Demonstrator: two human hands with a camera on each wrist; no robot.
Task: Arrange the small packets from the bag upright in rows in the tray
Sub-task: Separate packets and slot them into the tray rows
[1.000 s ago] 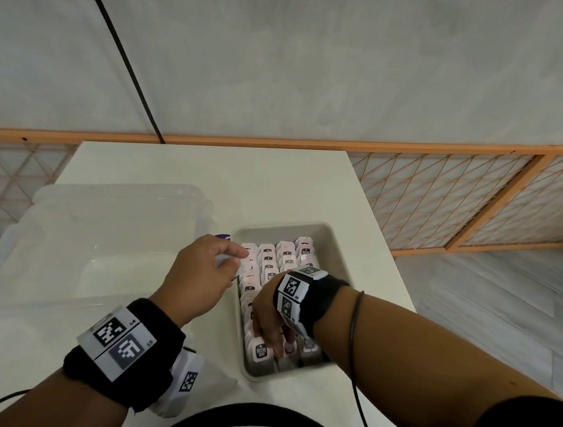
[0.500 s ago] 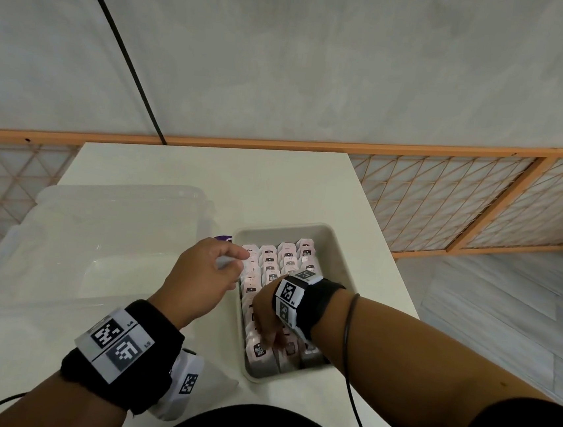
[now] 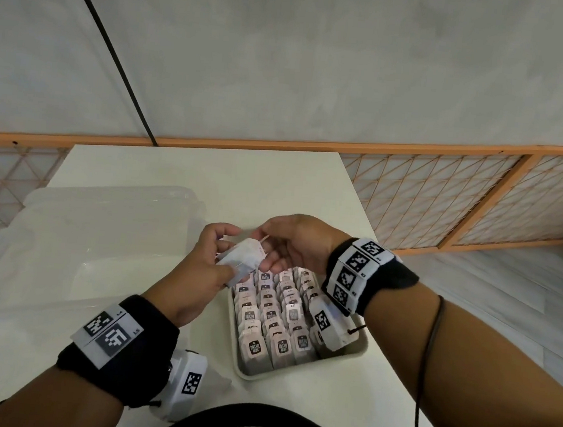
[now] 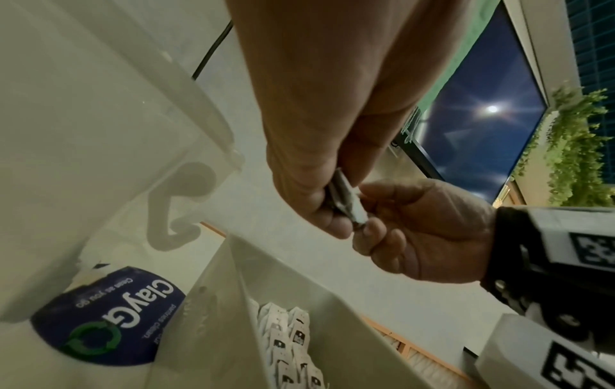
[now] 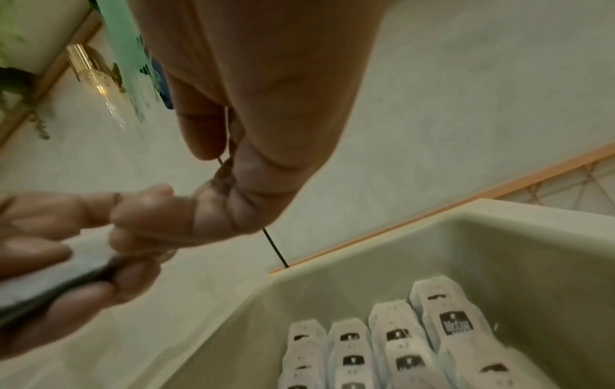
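Observation:
A beige tray point(image 3: 295, 374) sits on the white table, filled with rows of upright small packets point(image 3: 273, 316) with dark labels. Above its far left corner my left hand point(image 3: 228, 254) grips a small stack of pale packets point(image 3: 243, 261). My right hand point(image 3: 269, 250) faces it, palm up, thumb and fingertips pinching the stack's right end. In the left wrist view the packets point(image 4: 346, 200) are edge-on between both hands, my right hand point(image 4: 416, 231) at their tip. In the right wrist view the stack point(image 5: 50, 284) lies in my left hand point(image 5: 50, 263) above the tray wall point(image 5: 332, 289).
A large clear plastic box point(image 3: 65, 227) stands left of the tray, close beside it. A blue "ClayGo" labelled item point(image 4: 113, 315) lies between box and tray. The table's right edge point(image 3: 366, 242) runs close past the tray. My right wrist camera point(image 3: 328, 321) hangs over the tray's right rows.
My right hand has lifted out of the tray's near end and come up to the packets in my left hand. The left hand has shifted slightly right, above the tray's far corner.

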